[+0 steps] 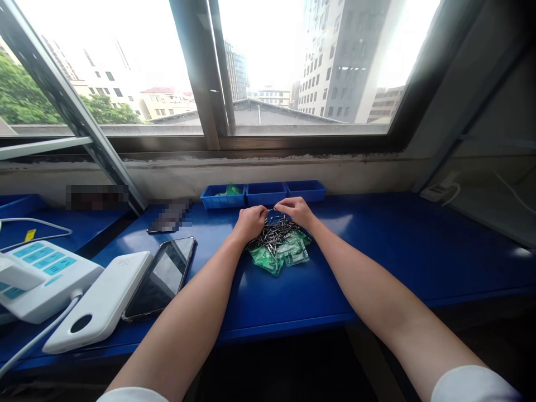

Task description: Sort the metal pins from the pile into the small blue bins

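Clock: centred on the metal pile (274, 234), with 12 pointing to the window (310, 67).
Slim metal piece (271, 210): just beyond the pile at 12 o'clock, spanning the small gap between the two hands.
Long axis: roughly 9 to 3 o'clock, close to level – which end is the tip is too small to tell.
Left hand (251, 220): at 10 to 11 o'clock, fingers curled, thumb and forefinger drawn together on the piece's 9 o'clock end.
Right hand (296, 208): at 1 o'clock, fingers bent, fingertips pinched on the 3 o'clock end.
Step in hand: seemingly working one piece between both pinches, above the table (318, 296).
Next move calls for: a light, steady pinch at each end, I would judge – a piece this thin could slip back among the others.
Pile: loose pieces pointing many ways, partly resting on green packets (268, 261) towards 6 o'clock.
Blue trays (266, 199): three in a row near 12 o'clock, the leftmost holding green material (233, 190).
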Tool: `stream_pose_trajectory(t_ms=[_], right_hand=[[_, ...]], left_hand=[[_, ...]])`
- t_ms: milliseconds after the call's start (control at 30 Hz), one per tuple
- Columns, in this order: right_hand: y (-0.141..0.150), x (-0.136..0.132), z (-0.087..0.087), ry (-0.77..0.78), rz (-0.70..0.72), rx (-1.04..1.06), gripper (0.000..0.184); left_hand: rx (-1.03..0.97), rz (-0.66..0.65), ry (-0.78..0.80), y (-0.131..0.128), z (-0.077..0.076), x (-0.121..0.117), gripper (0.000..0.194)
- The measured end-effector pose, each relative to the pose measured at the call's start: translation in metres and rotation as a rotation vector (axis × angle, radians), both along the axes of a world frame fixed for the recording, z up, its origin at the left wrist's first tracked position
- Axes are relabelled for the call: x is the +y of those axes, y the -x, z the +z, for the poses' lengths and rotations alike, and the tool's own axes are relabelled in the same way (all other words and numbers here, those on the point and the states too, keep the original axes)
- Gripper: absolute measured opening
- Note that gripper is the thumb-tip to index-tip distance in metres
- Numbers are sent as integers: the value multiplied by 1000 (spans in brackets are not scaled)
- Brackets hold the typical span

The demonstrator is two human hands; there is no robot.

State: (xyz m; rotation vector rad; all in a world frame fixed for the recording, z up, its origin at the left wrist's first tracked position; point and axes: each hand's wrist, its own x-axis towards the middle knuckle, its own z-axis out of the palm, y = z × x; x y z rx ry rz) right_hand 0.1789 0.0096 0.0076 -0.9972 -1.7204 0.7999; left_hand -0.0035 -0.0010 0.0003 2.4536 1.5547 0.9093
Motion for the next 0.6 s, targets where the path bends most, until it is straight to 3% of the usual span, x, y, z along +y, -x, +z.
stream_pose_trajectory(t_ms=[167, 267, 400, 600], right_hand=[[-1, 3, -1, 10, -24, -7, 29], [-4, 7, -2, -35, -199, -80, 29], [-11, 11, -3, -151, -473, -349, 37], [-18, 14, -5, -154, -590, -610, 54]], left_hand=[[37, 65, 26, -2, -1, 0, 31], [24, 166, 25, -3, -2, 1, 36], [15, 221, 49, -3, -4, 3, 39], [58, 209, 105, -3, -7, 5, 40]])
